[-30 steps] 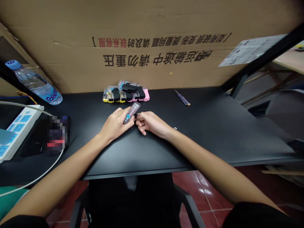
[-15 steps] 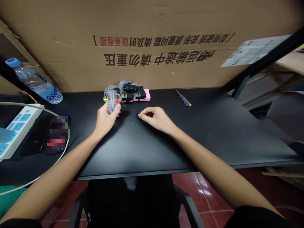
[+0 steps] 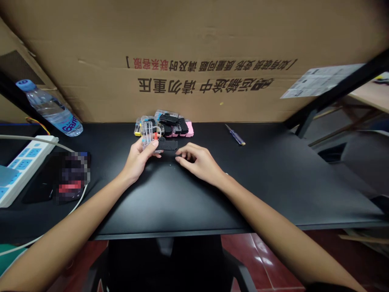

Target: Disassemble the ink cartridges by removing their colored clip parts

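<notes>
My left hand [image 3: 136, 160] is closed around a clear plastic case [image 3: 147, 136] with a red part inside it. A flat black piece [image 3: 168, 144] juts out from the case's right side towards my other hand. Close by on the right, my right hand [image 3: 199, 161] is in a pinch just above the table, with a tiny black piece [image 3: 176, 155] at its fingertips; its exact kind is too small to tell. Behind the held case lies a pile of similar clear, black, yellow and pink cases [image 3: 174, 119].
A screwdriver [image 3: 235, 135] lies to the right on the black table [image 3: 267, 174]. At left are a water bottle [image 3: 57, 111], a white power strip [image 3: 26, 164], a dark phone-like slab [image 3: 41, 182] and a pale cable [image 3: 68, 149]. A cardboard sheet [image 3: 206, 32] stands along the back.
My left hand has come slightly right with the clear case, and the black piece now shows flat and clearly. My right hand's fingers have loosened a little. The whole view has tilted up slightly.
</notes>
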